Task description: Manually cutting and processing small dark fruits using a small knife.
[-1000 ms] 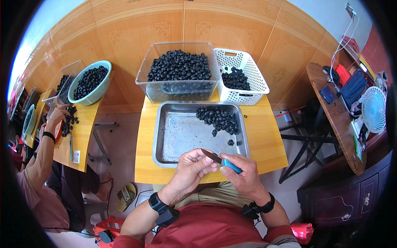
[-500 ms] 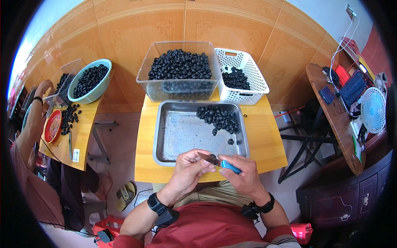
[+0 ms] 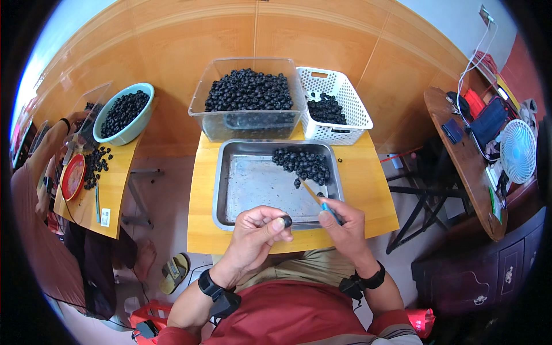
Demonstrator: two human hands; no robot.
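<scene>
Between thumb and fingers, my left hand point(image 3: 253, 234) pinches a small black round fruit point(image 3: 287, 221), its exact kind unclear. My right hand point(image 3: 345, 231) is closed round the blue handle of a small knife point(image 3: 311, 191), whose blade points up and left over the tray, apart from the fruit. Both hands are at the near edge of a metal tray point(image 3: 247, 195). A heap of similar black fruits point(image 3: 305, 165) lies in its far right part, with dark crumbs scattered over the bottom.
Behind the tray stand a clear plastic bin point(image 3: 247, 119) full of black fruits and a white perforated basket point(image 3: 361, 118) holding fewer. On the left table point(image 3: 118, 195) are a green bowl point(image 3: 142, 118) and a red dish point(image 3: 73, 177); another person's arm point(image 3: 49, 141) reaches there. A fan point(image 3: 518, 150) is at right.
My right hand has drawn the knife away from the fruit, turning its blade up and forward. My left hand still holds the fruit, slightly further left. The other person's arm has shifted.
</scene>
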